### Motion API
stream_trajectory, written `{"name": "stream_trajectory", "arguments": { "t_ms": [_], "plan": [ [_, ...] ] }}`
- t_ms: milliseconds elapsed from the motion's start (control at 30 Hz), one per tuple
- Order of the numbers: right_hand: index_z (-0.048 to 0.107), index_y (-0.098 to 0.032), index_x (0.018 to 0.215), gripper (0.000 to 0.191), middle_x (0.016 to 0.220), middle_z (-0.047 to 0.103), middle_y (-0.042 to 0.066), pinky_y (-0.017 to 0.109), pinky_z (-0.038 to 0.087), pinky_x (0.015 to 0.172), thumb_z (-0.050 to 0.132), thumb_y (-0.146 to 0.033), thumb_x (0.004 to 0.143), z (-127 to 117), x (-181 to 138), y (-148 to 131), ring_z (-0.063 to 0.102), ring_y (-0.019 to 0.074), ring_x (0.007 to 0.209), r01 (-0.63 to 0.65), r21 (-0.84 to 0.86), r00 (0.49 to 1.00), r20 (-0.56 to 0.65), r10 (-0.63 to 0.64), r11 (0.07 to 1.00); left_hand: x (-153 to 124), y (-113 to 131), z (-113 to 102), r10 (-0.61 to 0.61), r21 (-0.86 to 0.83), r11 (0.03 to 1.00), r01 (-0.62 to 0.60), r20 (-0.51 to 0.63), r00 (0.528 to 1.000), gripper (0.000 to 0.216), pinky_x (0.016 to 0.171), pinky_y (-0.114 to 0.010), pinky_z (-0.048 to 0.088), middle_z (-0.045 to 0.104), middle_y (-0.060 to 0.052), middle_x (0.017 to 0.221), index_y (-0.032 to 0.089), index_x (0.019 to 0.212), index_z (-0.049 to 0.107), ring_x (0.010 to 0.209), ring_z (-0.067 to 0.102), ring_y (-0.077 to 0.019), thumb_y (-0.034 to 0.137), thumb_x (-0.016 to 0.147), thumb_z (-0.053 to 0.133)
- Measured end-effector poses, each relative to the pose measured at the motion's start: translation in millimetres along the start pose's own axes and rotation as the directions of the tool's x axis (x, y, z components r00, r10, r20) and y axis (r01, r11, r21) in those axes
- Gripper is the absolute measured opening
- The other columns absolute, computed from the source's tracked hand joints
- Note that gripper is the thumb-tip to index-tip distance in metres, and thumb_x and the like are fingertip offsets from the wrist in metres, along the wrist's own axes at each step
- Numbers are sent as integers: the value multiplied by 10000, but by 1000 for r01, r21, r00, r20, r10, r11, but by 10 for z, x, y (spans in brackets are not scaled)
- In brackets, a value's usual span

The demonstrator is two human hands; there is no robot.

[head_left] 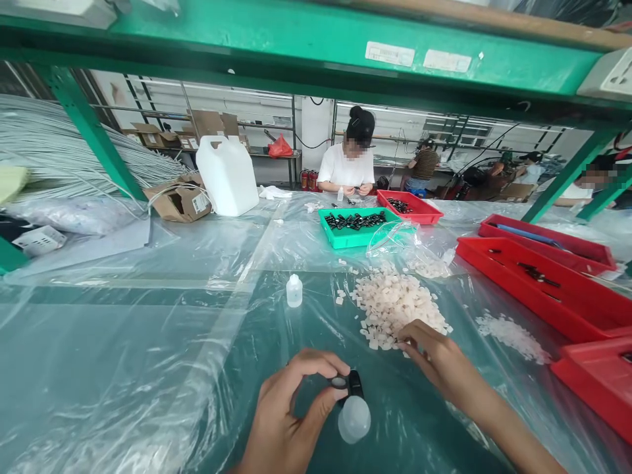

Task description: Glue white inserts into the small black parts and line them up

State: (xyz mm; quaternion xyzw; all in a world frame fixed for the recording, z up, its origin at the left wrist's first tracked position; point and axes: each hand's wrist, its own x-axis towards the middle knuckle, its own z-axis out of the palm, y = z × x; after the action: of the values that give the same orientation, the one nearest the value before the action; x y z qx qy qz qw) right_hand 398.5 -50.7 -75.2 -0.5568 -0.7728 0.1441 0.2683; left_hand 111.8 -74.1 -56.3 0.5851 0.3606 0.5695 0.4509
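Observation:
My left hand (pixel 301 401) pinches a small dark part with a round grey face (pixel 339 382) between thumb and forefinger. Right beside its fingertips is a black piece (pixel 355 383); whether it is joined to the held part I cannot tell. Just below that stands a translucent round-topped container (pixel 354 419). At the near edge of a heap of small off-white pieces (pixel 395 299), my right hand (pixel 429 352) has thumb and fingers closed together. What lies between those fingertips is hidden. A small white bottle (pixel 294 291) stands upright beyond my left hand.
Black parts fill a green tray (pixel 353 245) and a red tray (pixel 429 214) farther back. Red bins (pixel 523 289) line the right side, near a pile of small clear pieces (pixel 513 337). A white jug (pixel 228 178) stands at back left. A person (pixel 348 164) works opposite.

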Motion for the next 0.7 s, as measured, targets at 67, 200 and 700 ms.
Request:
{"name": "stream_trajectory", "arguments": {
  "t_ms": [67,200,700],
  "plan": [
    [617,-276,1058,198,944,680,50,304,562,604,448,-376,1084,-71,-9,-108,698,204,747,-11,178,1000,22,7,984,-12,3,0,5,-22,1000,-5,14,1000,170,743,-314,673,803,-17,909,310,920,757,877,786,-235,477,939,736],
    [640,-284,1098,180,792,684,-3,283,612,646,503,-401,1083,-106,-66,-413,720,173,696,-28,480,999,43,8,877,-38,-22,12,11,-72,997,-7,49,999,75,741,-292,665,802,14,935,345,945,755,888,789,-214,411,965,726],
    [724,-295,1067,91,875,729,3,220,602,684,682,-260,995,141,-143,-998,725,146,746,26,664,993,-104,58,748,-50,-118,-12,58,70,995,-71,183,981,111,751,-190,551,741,43,974,382,1090,709,889,726,-141,305,1019,671]
  ]
}}
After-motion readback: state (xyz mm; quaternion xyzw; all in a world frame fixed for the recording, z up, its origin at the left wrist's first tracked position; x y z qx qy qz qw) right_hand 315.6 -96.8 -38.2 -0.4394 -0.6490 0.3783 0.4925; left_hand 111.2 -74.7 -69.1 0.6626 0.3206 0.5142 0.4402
